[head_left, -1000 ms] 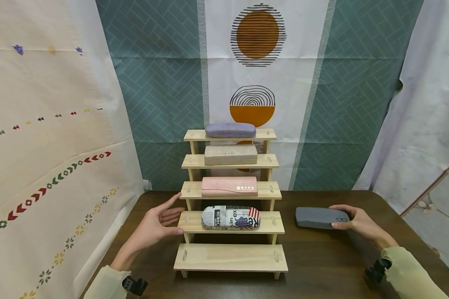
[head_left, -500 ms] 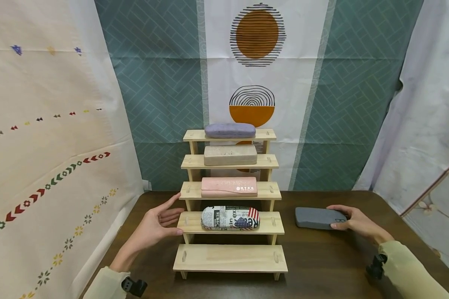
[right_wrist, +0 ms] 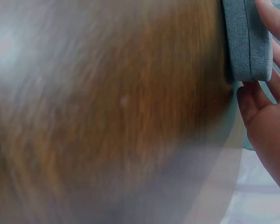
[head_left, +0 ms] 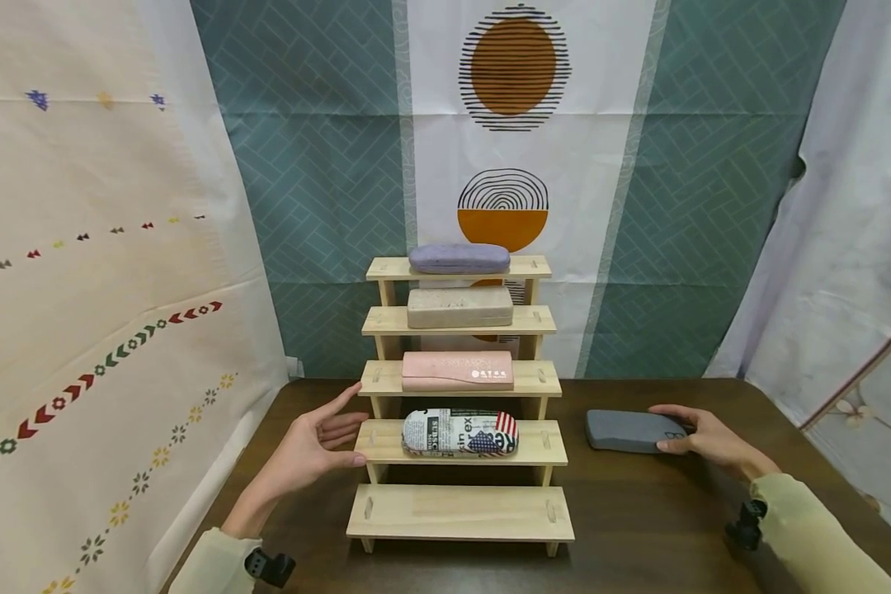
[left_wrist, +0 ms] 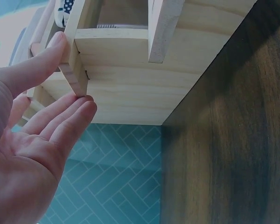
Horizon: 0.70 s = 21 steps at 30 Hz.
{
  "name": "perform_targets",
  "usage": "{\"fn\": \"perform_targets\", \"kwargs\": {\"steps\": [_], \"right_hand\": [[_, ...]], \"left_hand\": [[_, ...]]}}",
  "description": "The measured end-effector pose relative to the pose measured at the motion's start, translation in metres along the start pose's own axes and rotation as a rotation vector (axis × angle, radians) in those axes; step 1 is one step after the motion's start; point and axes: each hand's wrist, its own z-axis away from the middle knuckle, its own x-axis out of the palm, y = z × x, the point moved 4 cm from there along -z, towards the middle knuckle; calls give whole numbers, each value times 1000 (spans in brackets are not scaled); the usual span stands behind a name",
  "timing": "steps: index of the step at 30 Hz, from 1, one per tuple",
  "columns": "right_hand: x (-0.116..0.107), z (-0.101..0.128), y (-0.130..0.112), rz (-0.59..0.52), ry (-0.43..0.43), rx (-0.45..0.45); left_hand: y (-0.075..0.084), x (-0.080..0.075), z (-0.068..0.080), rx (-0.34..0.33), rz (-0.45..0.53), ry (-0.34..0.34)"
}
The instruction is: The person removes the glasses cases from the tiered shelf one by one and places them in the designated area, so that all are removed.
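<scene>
So the right hand (head_left: 705, 441) was on the grey glasses case (head_left: 631, 431), which lay flat on the dark wooden worktop (head_left: 638, 511), off to the right of the stepped wooden rack (head_left: 460, 511) and well apart from it. The fingers were wrapped around the case's right end, thumb on the near edge and the others over the far side. The right wrist view was pretty blurry, but you could still see the case (right_wrist: 247, 39) with fingers (right_wrist: 270, 16) curled around its end.

The left hand (head_left: 312, 450) held nothing. It was spread fairly wide and relaxed, fingers straight, up against the left end of the rack's second step from the bottom. In the left wrist view the fingertips (left_wrist: 81, 105) touched the corner of that wooden step (left_wrist: 130, 60), with the thumb resting higher up on the edge.

The rack had five steps. The bottom one was bare wood. Above that sat a newspaper-print case (head_left: 460, 433) with a flag patch, then a pink case (head_left: 457, 371), then a beige one (head_left: 459, 307), and a purple one (head_left: 459, 258) on the top step. Behind everything hung a teal herringbone backdrop (head_left: 327, 165) with orange circle prints.
</scene>
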Motion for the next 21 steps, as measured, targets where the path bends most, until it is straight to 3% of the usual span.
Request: {"fn": "perform_targets", "kwargs": {"steps": [6,21], "right_hand": [[-3,4,-2,78,36,-19],[-4,-6,1,62,60,-20]], "left_hand": [[1,-1,1,-1,-7,0],[1,-1,1,9,8,-4]]}}
